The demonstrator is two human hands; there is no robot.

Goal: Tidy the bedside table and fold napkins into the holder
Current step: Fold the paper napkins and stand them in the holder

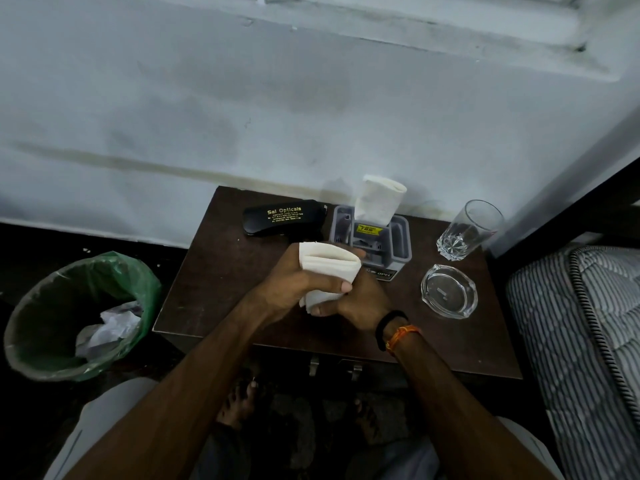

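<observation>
We see the dark wooden bedside table (221, 299) as the broadest surface, smooth and square-cornered, spreading under our grip. Far to the left of the grip, on the floor, stands a round bin (69, 320) lined with thin green plastic, crumpled paper inside. Well to the right lies a quilted, striped mattress (575, 341). Just beyond the grip sits the grey plastic holder (398, 244), boxy with compartments and a yellow sticker, and a folded white napkin (377, 200) stands upright in it. Beyond and left of the grip lies a glossy black glasses case (282, 220) with gold lettering. To the right and farther back stands a clear, cut-base drinking glass (465, 232); nearer, an eight-sided glass ashtray (449, 292). Our left hand (294, 285) and right hand (360, 299) both curl round a second soft white napkin (327, 266), folded into layers, held just above the table, near the holder.
</observation>
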